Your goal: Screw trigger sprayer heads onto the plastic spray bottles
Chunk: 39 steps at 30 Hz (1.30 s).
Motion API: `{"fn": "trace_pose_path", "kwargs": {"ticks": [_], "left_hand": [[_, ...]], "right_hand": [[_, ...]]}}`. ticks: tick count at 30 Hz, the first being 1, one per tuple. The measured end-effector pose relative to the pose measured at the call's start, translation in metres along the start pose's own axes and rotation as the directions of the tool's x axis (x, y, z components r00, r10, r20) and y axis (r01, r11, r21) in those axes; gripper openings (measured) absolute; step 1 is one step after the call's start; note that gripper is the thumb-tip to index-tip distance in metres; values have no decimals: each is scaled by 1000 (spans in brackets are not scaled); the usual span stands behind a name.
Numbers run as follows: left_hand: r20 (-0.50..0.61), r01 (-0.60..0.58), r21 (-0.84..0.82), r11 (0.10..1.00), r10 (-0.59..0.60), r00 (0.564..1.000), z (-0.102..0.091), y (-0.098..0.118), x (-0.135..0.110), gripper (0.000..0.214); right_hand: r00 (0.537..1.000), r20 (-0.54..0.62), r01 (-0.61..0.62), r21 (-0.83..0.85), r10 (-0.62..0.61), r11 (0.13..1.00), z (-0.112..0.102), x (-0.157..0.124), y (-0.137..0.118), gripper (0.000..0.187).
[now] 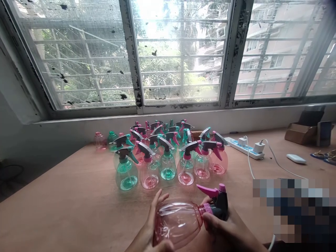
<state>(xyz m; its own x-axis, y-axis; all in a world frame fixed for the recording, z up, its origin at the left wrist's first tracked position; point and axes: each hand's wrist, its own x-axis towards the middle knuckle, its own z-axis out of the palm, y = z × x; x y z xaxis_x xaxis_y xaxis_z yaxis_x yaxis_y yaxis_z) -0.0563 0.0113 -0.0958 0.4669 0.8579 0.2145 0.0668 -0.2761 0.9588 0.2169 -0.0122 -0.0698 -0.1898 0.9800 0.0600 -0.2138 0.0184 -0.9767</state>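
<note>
Across the top of the frame spans a wide window [181, 52]. Below, a wooden table [65, 192] has its left edge slanting toward the lower left, a broad stretch of wood separating that edge from the cluster of pink and green spray bottles [168, 168] at centre. At bottom centre, near the cluster's front, a pink bottle [178, 222] is held sideways: the right hand [223, 227] pinches its neck, the left hand [148, 229] cups its base, fingers parted. Right of centre lies a power strip [249, 150].
</note>
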Motion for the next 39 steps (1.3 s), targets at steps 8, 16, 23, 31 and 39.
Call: {"fn": "trace_pose_path", "kwargs": {"ticks": [8, 16, 23, 31, 39], "left_hand": [[-25, 95, -36, 995, -96, 995, 2, 16, -3, 106], [-92, 90, -215, 972, -112, 989, 5, 7, 1, 103], [-16, 105, -127, 986, -107, 994, 3, 27, 2, 62], [-4, 52, -107, 993, -53, 999, 2, -1, 0, 119], [-8, 98, -135, 986, -100, 995, -4, 2, 2, 81]], "right_hand": [[999, 13, 33, -16, -33, 999, -3, 1, 3, 43], [1000, 5, 12, -94, -12, 995, -1, -1, -1, 45], [999, -4, 42, -114, -43, 993, -2, 1, -1, 46], [1000, -3, 27, -123, -28, 992, -3, 2, 0, 49], [999, 18, 33, -95, -31, 995, -3, 2, 2, 47]]}}
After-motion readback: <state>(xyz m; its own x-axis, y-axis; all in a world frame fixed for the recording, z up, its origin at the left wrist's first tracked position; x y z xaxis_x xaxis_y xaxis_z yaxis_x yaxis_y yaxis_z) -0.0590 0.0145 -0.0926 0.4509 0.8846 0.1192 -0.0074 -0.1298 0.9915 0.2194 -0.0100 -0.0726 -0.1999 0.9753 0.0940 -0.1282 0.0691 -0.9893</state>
